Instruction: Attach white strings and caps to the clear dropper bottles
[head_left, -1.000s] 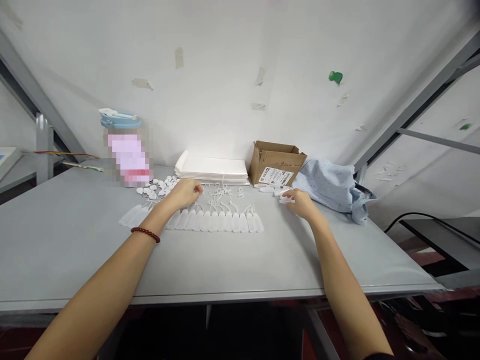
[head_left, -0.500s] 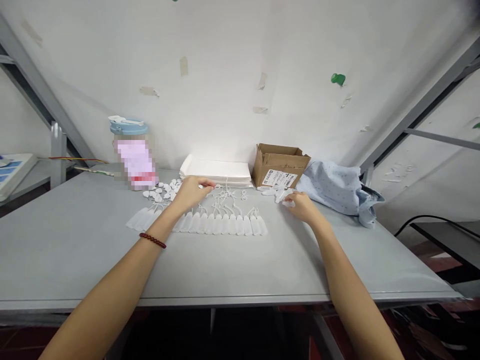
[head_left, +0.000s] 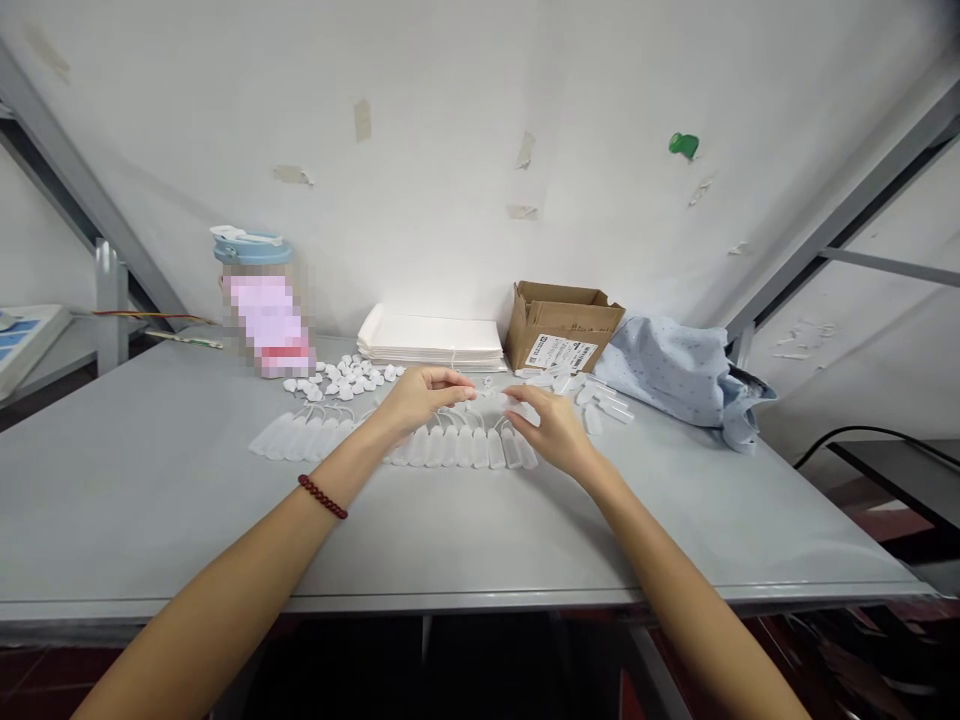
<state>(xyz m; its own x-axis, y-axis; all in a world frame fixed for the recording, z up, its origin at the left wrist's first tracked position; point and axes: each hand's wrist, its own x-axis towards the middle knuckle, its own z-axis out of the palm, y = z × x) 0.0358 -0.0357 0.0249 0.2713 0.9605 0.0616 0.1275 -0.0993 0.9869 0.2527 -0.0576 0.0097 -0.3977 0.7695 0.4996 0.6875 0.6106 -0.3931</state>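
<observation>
A row of small clear plastic tubes (head_left: 450, 446) with white string loops lies side by side on the grey table (head_left: 480, 530). Just above the row's right part, my left hand (head_left: 421, 394) and my right hand (head_left: 551, 428) meet. Both pinch one small clear tube (head_left: 491, 400) between their fingertips. My left wrist wears a dark red bead bracelet (head_left: 322, 496). More loose clear tubes (head_left: 596, 400) lie to the right of my right hand. A scatter of small white caps (head_left: 341, 376) lies left of my left hand.
A stack of white sheets (head_left: 431, 340) and an open cardboard box (head_left: 561, 326) stand at the back by the wall. A jar with a blue lid (head_left: 259, 300) is at the back left. Light blue cloth (head_left: 679, 372) lies at the right.
My right hand left the loose tubes at the right and came left. My left hand moved right from the strings. The two now meet over the row, pinching one small tube.
</observation>
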